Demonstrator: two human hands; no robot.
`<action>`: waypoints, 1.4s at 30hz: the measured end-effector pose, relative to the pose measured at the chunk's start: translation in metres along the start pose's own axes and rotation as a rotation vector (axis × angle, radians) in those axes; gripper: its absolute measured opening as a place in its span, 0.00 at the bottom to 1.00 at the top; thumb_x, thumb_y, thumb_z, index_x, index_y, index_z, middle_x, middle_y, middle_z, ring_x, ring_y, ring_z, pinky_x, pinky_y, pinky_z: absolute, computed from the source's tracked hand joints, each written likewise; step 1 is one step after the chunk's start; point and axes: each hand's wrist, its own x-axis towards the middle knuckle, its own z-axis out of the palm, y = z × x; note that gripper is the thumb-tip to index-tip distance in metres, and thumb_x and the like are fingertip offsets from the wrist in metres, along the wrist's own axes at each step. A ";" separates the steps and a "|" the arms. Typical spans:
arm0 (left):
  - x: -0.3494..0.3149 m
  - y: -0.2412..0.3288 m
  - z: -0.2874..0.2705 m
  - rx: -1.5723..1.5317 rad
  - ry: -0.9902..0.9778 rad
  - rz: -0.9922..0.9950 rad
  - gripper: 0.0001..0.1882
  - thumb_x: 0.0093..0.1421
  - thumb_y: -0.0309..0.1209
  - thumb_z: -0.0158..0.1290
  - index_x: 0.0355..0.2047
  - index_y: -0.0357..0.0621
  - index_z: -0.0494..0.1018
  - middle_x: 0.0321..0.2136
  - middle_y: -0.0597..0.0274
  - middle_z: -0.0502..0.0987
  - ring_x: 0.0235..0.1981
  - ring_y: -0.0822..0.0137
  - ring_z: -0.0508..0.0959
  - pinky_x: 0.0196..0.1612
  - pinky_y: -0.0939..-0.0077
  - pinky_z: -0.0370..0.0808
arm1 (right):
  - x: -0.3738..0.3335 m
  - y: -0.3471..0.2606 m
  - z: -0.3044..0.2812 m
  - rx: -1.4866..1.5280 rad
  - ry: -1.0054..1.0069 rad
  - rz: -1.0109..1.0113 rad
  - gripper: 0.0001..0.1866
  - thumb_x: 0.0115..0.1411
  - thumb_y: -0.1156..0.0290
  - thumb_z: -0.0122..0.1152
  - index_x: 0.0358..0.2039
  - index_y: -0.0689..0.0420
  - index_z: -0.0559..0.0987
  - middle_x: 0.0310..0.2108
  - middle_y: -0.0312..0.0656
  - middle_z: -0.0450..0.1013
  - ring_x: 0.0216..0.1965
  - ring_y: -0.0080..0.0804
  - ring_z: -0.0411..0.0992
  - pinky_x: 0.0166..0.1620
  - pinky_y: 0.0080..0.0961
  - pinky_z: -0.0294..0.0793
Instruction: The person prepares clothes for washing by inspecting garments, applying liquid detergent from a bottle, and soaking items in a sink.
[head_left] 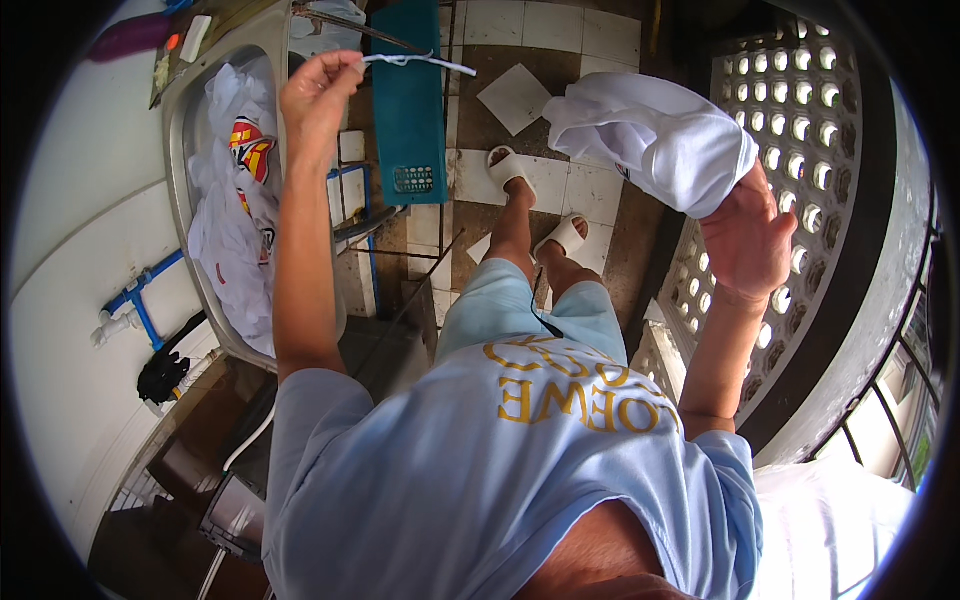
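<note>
My left hand (318,95) is raised beside the sink, thumb and fingers closed in a pinch. From it a thin white strip (445,66) points right, with a twist near its middle; it looks like a hanger seen edge-on, though a cord is possible. A white garment (650,140) hangs bunched and partly open from my right hand (750,240), off to the right. The cloth covers the fingertips there, while the palm and thumb show. Wide space separates the hands.
White clothes with red and yellow prints (240,200) fill the metal sink (178,130) on the left. A teal plastic panel (408,110) stands beyond it. Perforated blocks (790,130) form the right wall. Blue pipes (150,275) run low at left. White cloth (830,520) lies at lower right.
</note>
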 end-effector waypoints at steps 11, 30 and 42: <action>-0.088 -0.148 0.029 -0.409 0.484 -0.385 0.10 0.54 0.22 0.62 0.37 0.40 0.78 0.31 0.64 0.79 0.28 0.74 0.77 0.33 0.83 0.73 | -0.032 -0.002 0.006 -0.060 0.032 0.036 0.62 0.49 0.30 0.56 0.63 0.74 0.50 0.62 0.58 0.56 0.62 0.46 0.60 0.61 0.42 0.63; 0.051 -0.224 -0.018 -0.265 0.681 -0.339 0.13 0.52 0.24 0.63 0.39 0.43 0.78 0.31 0.65 0.79 0.31 0.73 0.77 0.34 0.83 0.73 | -0.056 0.017 -0.008 0.043 0.045 0.070 0.58 0.49 0.32 0.58 0.65 0.67 0.52 0.63 0.54 0.55 0.64 0.46 0.57 0.64 0.44 0.58; -0.023 -0.212 0.045 -0.245 0.314 -0.400 0.10 0.61 0.29 0.56 0.43 0.47 0.77 0.33 0.67 0.79 0.29 0.76 0.76 0.33 0.84 0.72 | -0.042 0.012 0.002 -0.013 0.046 0.095 0.58 0.50 0.33 0.58 0.64 0.69 0.52 0.63 0.54 0.56 0.64 0.45 0.58 0.63 0.41 0.59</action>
